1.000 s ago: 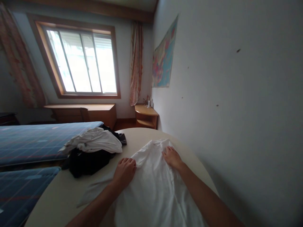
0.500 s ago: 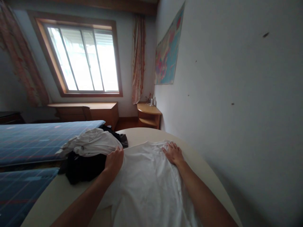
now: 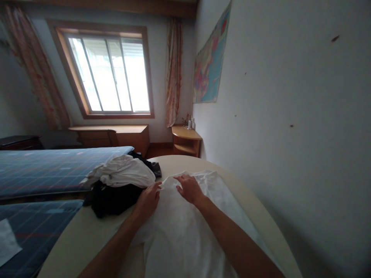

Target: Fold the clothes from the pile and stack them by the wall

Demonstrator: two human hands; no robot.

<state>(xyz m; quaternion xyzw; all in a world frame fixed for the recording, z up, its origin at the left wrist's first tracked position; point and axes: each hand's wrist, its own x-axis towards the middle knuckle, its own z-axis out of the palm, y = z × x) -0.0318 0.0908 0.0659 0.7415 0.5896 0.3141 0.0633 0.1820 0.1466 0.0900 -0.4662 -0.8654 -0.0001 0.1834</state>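
A white T-shirt (image 3: 179, 239) is spread over a round cream table (image 3: 272, 235), with its far edge near the table's far side and soft wrinkles across it. My left hand (image 3: 148, 200) rests at the shirt's left edge, fingers stretched forward and the thumb apart. On the shirt's upper part, my right hand (image 3: 189, 188) is open, its fingers pointing left towards my left hand. Left of my left hand lies a pile of clothes: a crumpled white garment (image 3: 124, 172) on top of a black garment (image 3: 116, 200).
Blue plaid mattresses (image 3: 58, 170) adjoin the table on the left; a white sheet-like piece (image 3: 7, 241) lies on the nearer one. A plain wall (image 3: 290, 162) borders the right side. A corner shelf (image 3: 185, 133) and a wooden desk (image 3: 130, 131) stand beyond the table.
My right hand has moved left from the shirt's upper right corner to its upper middle. My left hand has loosened its closed fingers at the left edge. The view has shifted slightly left.
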